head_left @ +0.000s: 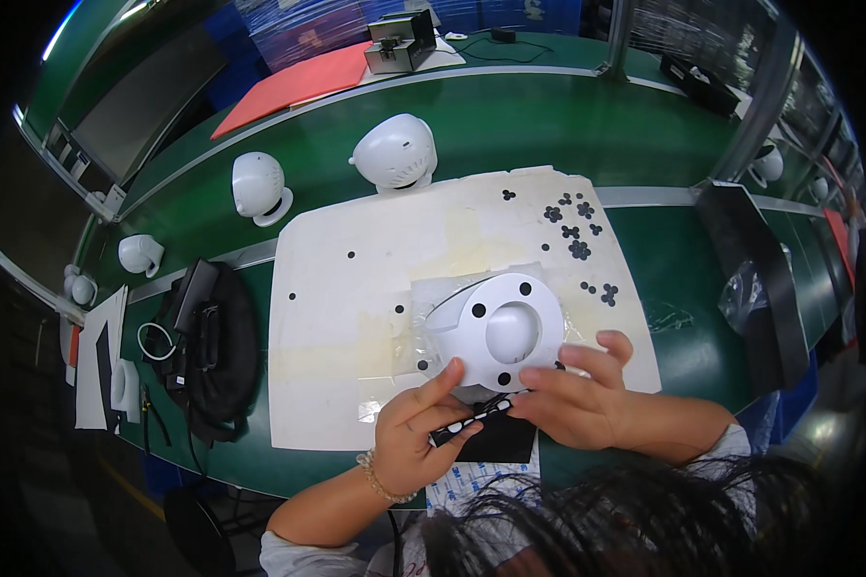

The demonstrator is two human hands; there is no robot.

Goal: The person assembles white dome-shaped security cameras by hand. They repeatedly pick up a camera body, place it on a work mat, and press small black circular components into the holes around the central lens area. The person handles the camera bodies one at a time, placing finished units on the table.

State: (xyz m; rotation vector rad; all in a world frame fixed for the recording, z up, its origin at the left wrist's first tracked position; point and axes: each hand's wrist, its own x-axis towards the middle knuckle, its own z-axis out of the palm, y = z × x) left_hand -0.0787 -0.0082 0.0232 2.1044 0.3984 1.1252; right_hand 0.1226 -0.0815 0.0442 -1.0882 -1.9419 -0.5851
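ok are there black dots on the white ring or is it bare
On: at least three black dots show, spaced around the white ring.

The green table [645, 240] carries a broad white sheet [337, 337], a black bag [231, 337] left of it, a long black box [758, 279] to the right and white rounded devices [402, 154] beyond.

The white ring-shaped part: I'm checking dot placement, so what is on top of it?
Three black dots show clearly on the white ring-shaped part. A dark spot shows partly by the right hand; whatever that hand covers cannot be seen.
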